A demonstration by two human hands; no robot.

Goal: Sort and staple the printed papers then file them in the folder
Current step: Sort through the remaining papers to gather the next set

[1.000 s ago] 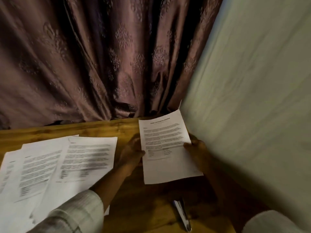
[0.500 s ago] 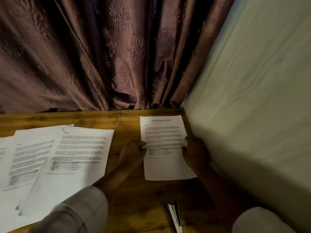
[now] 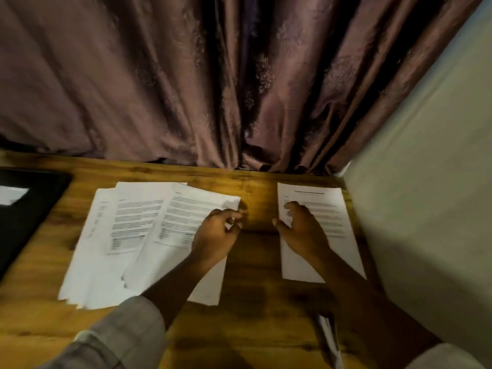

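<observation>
From the head camera I see a wooden bench [image 3: 255, 310] pushed into a corner. A heavy patterned mauve curtain [image 3: 159, 75] hangs along its far edge, and a pale wall [image 3: 426, 169] closes the right side. The light is dim and the picture is a little smeared.

At the far left lies a black folder [image 3: 29, 217] with a white label [image 3: 12, 194], partly cut off by the frame. Just right of it the printed papers [image 3: 127, 217] are fanned out flat and overlapping, with the top sheet [image 3: 183, 217] angled across them. A single sheet [image 3: 332, 209] lies apart by the wall, with bare wood between it and the fan. Near the front edge on the right sits a silvery stapler [image 3: 330, 339], too blurred for detail.

My left hand [image 3: 215, 235] comes out of a grey sleeve [image 3: 119, 334]. Its fingers [image 3: 234, 214] are drawn in narrow, pinching the right edge of the top sheet near its lifted upper corner.

My right hand [image 3: 303, 230] is over the single sheet, with its fingers [image 3: 288, 206] apart and loosely bent, gripping nothing. The thumb reaches past the sheet's left edge. I cannot tell whether the palm touches the paper.
</observation>
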